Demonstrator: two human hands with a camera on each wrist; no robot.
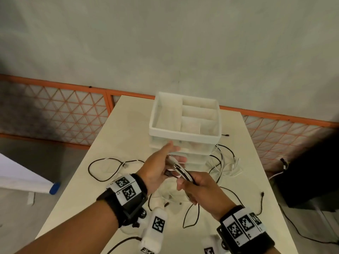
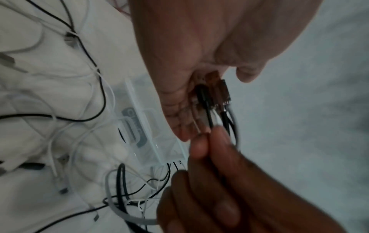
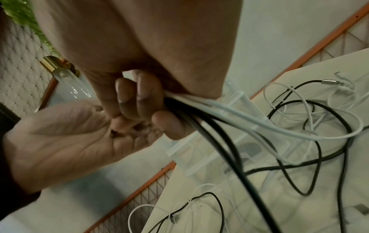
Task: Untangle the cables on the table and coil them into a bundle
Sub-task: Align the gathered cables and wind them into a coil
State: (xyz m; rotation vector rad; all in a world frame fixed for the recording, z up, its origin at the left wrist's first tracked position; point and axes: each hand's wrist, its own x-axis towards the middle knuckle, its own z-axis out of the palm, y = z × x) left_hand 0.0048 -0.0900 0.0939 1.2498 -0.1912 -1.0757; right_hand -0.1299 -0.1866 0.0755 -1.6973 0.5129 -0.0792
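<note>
- The right hand (image 1: 199, 187) is held above the desk with its fingers (image 3: 143, 91) curled tight round a bunch of black and white cables (image 3: 199, 116); in the right wrist view the strands leave the fist beside the little finger and drop away toward the desk.
- The left hand (image 1: 161, 169) is just beside it, palm turned up and toward the right hand, fingers loosely extended; the plug ends (image 2: 217, 94) of the gathered cables lie across its palm with the thumb over them, so it holds them lightly rather than in a fist.
- The two hands touch at the fingertips, the bunch running from one into the other.
- Both wrists carry black bands with square black-and-white markers (image 1: 126, 189).
- Below the hands the loose cables (image 1: 110, 169) spread in loops over the desk (image 1: 113, 140), black and white strands crossing one another; more lie to the right, near the foot of the drawer unit.
- A white plastic drawer unit (image 1: 185, 132) stands on the desk beyond the hands, its top tray split into compartments.
- Two white blocks with markers (image 1: 156, 228) lie at the near edge of the desk.
- Behind the desk runs an orange mesh fence (image 1: 60, 110).
</note>
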